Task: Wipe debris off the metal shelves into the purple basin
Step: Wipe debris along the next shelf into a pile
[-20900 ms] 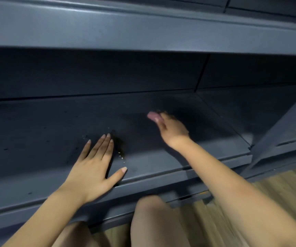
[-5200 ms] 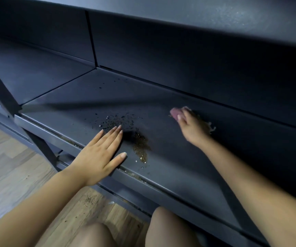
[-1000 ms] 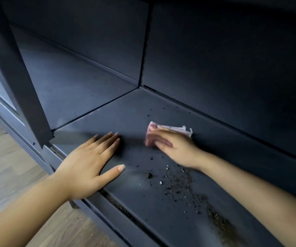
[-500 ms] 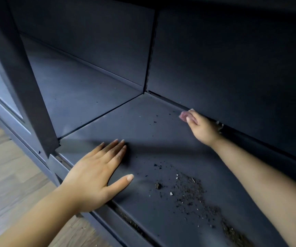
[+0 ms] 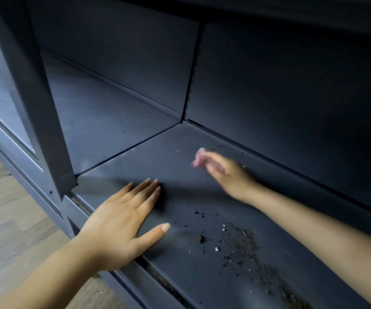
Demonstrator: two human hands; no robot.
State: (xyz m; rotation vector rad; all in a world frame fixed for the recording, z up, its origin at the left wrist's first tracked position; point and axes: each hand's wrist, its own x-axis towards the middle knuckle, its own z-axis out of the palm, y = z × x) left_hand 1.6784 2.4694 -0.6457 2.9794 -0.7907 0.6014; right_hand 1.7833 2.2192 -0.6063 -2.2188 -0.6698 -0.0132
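Plainly unlabelled metal shelf (image 5: 202,197), debris (image 5: 242,246), left hand (image 5: 122,224) flat, right hand (image 5: 227,172) gripping pink cloth (image 5: 199,158)

Left hand (image 5: 122,228) flat on the shelf (image 5: 180,166) near its front edge, right hand (image 5: 227,175) with cloth (image 5: 199,158) farther back toward the rear panel (image 5: 291,90), debris (image 5: 238,246) between and right, upright post (image 5: 44,121) left.

upright post (image 5: 46,130) blocks left, shelf (image 5: 157,157) open
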